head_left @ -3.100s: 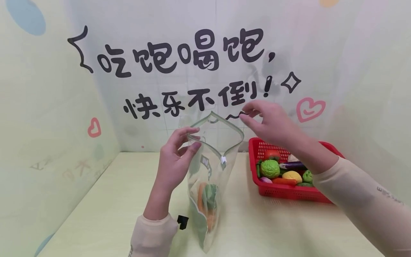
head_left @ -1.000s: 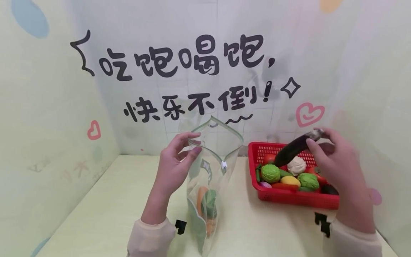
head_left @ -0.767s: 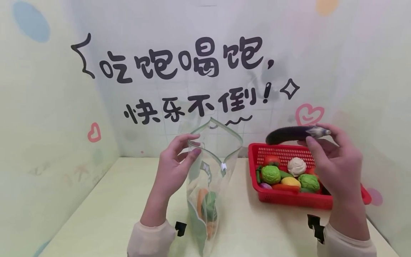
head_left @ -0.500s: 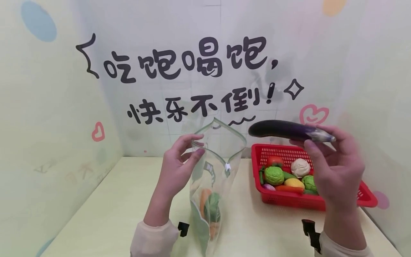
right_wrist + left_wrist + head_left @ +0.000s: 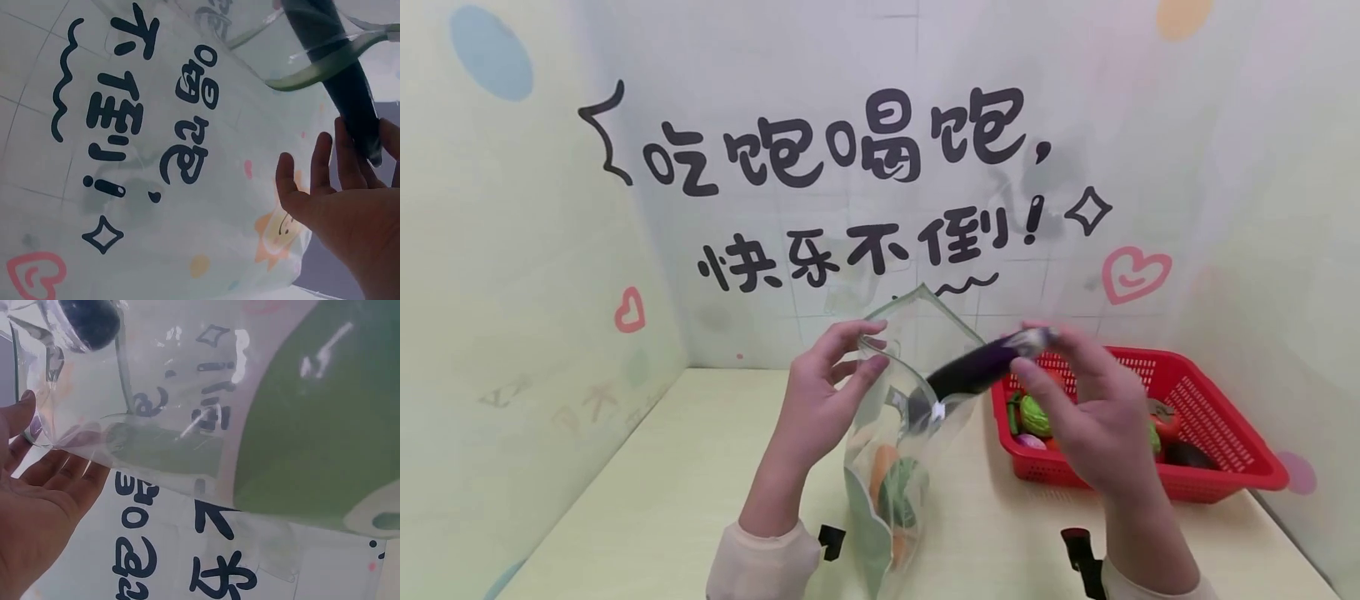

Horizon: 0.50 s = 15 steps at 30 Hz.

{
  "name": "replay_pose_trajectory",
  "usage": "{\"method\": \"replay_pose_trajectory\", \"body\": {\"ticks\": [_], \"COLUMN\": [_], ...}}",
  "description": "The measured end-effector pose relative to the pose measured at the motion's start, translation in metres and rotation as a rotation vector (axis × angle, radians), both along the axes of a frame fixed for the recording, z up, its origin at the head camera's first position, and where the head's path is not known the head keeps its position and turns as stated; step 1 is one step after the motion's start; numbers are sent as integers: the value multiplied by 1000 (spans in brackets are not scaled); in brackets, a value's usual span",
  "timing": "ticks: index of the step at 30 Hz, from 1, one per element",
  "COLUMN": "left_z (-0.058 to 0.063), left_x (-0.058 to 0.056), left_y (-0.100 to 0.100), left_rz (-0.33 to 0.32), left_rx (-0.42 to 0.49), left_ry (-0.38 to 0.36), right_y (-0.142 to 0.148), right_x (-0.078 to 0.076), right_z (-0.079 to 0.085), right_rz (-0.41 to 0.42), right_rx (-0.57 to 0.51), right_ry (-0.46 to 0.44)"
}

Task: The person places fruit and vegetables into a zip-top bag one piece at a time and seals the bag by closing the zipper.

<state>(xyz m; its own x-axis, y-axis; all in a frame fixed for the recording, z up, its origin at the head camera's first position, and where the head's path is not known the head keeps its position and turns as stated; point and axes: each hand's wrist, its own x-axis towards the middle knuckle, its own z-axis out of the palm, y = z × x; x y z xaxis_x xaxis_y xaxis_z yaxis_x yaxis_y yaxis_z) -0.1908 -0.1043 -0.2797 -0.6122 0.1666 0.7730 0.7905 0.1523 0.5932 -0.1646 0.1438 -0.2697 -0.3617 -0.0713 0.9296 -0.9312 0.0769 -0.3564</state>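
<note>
In the head view, my left hand [image 5: 823,400] pinches the left rim of a clear zip bag [image 5: 868,500], whose mouth gapes upward. A carrot [image 5: 883,471] and a green vegetable [image 5: 902,496] show through the lower part of the bag. My right hand [image 5: 1093,408] pinches an eggplant [image 5: 973,367] by its stem end. The eggplant slants down to the left, its dark lower end inside the bag's mouth, next to the white slider [image 5: 937,412]. The left wrist view shows that dark end [image 5: 94,325] through the plastic.
Behind my right hand stands a red basket [image 5: 1240,483] with a green cabbage [image 5: 1036,417], a tomato [image 5: 1165,423] and other vegetables. The pale table [image 5: 647,500] meets a lettered wall [image 5: 820,50] at the back. Black mounts sit at both wrists.
My right hand has lifted the eggplant out of the basket and carried it left, and its tip has entered the bag's mouth. My left hand keeps its pinch on the rim.
</note>
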Motion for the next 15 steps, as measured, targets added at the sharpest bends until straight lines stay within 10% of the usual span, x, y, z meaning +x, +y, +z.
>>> {"method": "replay_pose_trajectory", "body": {"ticks": [10,15], "left_z": [-14,-21], "left_x": [-13,-24], "left_y": [-2,-5], "left_rz": [-41,-30], "left_rx": [-22,21], "left_ry": [48,78], "right_y": [-10,-13], "right_x": [-17,-21], "right_z": [-27,-26], "right_rz": [-214,-227], "right_rx": [349,344], "right_ry": [-253,-160]}}
